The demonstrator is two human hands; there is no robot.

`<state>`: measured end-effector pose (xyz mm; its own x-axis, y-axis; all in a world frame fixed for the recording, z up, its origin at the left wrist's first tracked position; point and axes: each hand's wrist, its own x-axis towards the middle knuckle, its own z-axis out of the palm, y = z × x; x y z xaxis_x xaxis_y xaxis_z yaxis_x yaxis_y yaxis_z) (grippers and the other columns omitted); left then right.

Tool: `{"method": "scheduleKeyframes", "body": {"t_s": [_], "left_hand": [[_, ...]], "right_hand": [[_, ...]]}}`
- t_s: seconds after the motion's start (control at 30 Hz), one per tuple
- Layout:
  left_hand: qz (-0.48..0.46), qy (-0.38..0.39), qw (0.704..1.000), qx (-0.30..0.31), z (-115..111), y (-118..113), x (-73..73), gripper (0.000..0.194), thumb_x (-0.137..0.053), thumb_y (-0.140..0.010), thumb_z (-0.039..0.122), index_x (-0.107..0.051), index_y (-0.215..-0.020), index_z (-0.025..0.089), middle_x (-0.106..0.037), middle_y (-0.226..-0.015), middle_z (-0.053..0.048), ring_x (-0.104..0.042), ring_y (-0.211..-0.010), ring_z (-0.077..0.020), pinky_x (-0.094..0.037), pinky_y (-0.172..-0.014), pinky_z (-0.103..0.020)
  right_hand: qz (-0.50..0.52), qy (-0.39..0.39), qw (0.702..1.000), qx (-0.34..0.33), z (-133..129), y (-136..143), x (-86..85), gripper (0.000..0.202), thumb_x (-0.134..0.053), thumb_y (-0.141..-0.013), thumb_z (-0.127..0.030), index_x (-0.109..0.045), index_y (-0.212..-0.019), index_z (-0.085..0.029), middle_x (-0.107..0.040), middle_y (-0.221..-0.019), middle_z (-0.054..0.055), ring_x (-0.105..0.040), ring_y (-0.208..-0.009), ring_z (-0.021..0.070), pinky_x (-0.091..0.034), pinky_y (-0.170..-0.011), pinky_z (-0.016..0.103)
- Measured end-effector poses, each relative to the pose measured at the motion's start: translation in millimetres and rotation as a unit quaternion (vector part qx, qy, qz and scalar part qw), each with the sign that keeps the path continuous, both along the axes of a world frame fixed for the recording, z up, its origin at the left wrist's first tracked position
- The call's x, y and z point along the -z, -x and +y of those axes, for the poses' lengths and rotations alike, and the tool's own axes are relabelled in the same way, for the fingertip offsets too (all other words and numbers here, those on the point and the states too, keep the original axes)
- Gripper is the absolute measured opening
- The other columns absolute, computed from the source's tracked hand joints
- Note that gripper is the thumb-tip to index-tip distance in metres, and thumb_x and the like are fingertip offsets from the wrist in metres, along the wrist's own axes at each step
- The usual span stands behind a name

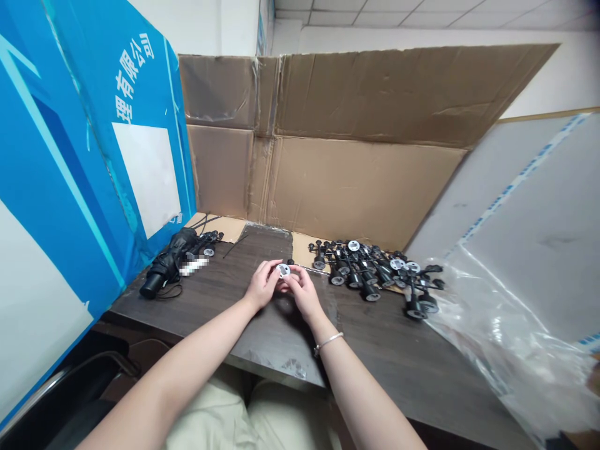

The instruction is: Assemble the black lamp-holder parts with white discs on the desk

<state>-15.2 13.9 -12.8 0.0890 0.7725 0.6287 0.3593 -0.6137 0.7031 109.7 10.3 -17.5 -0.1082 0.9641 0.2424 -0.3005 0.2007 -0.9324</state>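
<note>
Both hands meet over the middle of the dark table, gripping one small black part with a round white end (284, 270). My left hand (263, 284) is closed on its left side, the thumb near the white face. On the other side my right hand (302, 290) is closed on it too, wearing a bracelet (329, 342) at the wrist. The white face is turned up toward me; much of the black body is hidden by the fingers. To the right lies a pile of similar black parts with round pale ends (354, 269).
A folded black umbrella (169, 262) lies at the left, with a few more black parts (210, 244) beside it. Cardboard (365, 187) walls off the back, a blue panel (103, 162) the left. Clear plastic sheeting (497, 337) drapes over the table's (384, 356) right side.
</note>
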Motion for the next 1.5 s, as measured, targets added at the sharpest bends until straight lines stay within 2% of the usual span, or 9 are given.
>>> {"method": "scheduleKeyframes", "body": {"t_s": [0.17, 0.37, 0.57, 0.73, 0.83, 1.03, 1.2, 1.5], "left_hand": [[0.026, -0.005, 1.0, 0.004, -1.1, 1.0, -1.6, 0.028, -0.034, -0.087, 0.026, -0.057, -0.101, 0.017, -0.056, -0.093, -0.006, -0.055, -0.088, -0.0156, -0.045, -0.082, -0.03], [0.018, 0.018, 1.0, 0.013, -2.5, -0.3, -1.8, 0.026, -0.036, -0.086, 0.025, -0.056, -0.102, 0.018, -0.059, -0.102, -0.006, -0.055, -0.096, -0.016, -0.044, -0.087, -0.03], [0.024, 0.042, 0.999, 0.014, -1.8, -0.4, 0.2, 0.027, -0.037, -0.085, 0.025, -0.056, -0.104, 0.018, -0.059, -0.105, -0.006, -0.055, -0.098, -0.0163, -0.043, -0.089, -0.031], [0.02, 0.053, 0.998, 0.04, 0.8, 1.1, 3.2, 0.038, -0.028, -0.089, 0.036, -0.058, -0.103, 0.017, -0.059, -0.103, -0.007, -0.055, -0.097, -0.017, -0.043, -0.089, -0.033], [0.025, 0.049, 0.997, 0.063, 0.9, 2.0, 4.0, 0.048, -0.022, -0.089, 0.045, -0.057, -0.107, 0.017, -0.058, -0.103, -0.008, -0.054, -0.097, -0.0178, -0.042, -0.089, -0.034], [0.063, 0.054, 0.992, 0.098, -3.2, 2.1, 0.9, 0.05, -0.036, -0.083, 0.051, -0.048, -0.119, 0.018, -0.055, -0.108, -0.009, -0.054, -0.096, -0.02, -0.042, -0.089, -0.036], [0.098, 0.057, 0.987, 0.11, -6.5, 2.3, -0.7, 0.063, -0.064, -0.068, 0.042, -0.043, -0.124, 0.023, -0.052, -0.115, -0.008, -0.053, -0.096, -0.0211, -0.044, -0.086, -0.037], [0.088, 0.042, 0.984, 0.146, -7.3, 1.8, -3.7, 0.076, -0.074, -0.055, 0.042, -0.043, -0.122, 0.022, -0.05, -0.12, -0.01, -0.049, -0.108, -0.0249, -0.039, -0.094, -0.04]], "right_hand": [[-0.011, 0.016, 1.0, -0.013, -4.0, 0.8, -4.7, 0.047, -0.066, -0.06, -0.027, -0.05, -0.103, -0.022, -0.06, -0.064, -0.004, -0.056, -0.054, 0.0123, -0.047, -0.054, 0.026], [-0.023, 0.018, 1.0, 0.006, -4.7, 0.7, -6.7, 0.035, -0.063, -0.061, -0.033, -0.056, -0.093, -0.02, -0.062, -0.072, -0.001, -0.055, -0.051, 0.0121, -0.047, -0.051, 0.027], [-0.048, 0.015, 0.999, -0.004, -5.6, -0.1, -6.5, 0.032, -0.064, -0.062, -0.038, -0.052, -0.087, -0.021, -0.06, -0.064, -0.003, -0.058, -0.053, 0.014, -0.049, -0.054, 0.03], [-0.047, 0.013, 0.999, -0.01, -4.8, 1.3, -5.2, 0.038, -0.066, -0.061, -0.044, -0.049, -0.086, -0.021, -0.056, -0.057, -0.005, -0.055, -0.051, 0.0133, -0.049, -0.054, 0.03], [-0.049, 0.009, 0.999, 0.01, -3.4, 2.2, -4.5, 0.04, -0.066, -0.06, -0.047, -0.048, -0.084, -0.021, -0.055, -0.058, -0.005, -0.053, -0.05, 0.0123, -0.047, -0.05, 0.028], [-0.063, -0.004, 0.997, 0.036, -1.8, 1.1, -4.3, 0.039, -0.064, -0.061, -0.048, -0.049, -0.082, -0.02, -0.051, -0.055, -0.006, -0.046, -0.045, 0.0097, -0.041, -0.045, 0.024], [-0.068, -0.016, 0.997, 0.04, -3.5, 0.8, -6.2, 0.036, -0.065, -0.062, -0.044, -0.055, -0.085, -0.019, -0.056, -0.068, -0.002, -0.05, -0.058, 0.0113, -0.043, -0.056, 0.025], [-0.12, -0.033, 0.992, 0.034, -3.8, -2.6, -5.4, 0.033, -0.058, -0.066, -0.047, -0.056, -0.081, -0.018, -0.053, -0.063, -0.003, -0.048, -0.056, 0.0114, -0.04, -0.052, 0.024]]}}
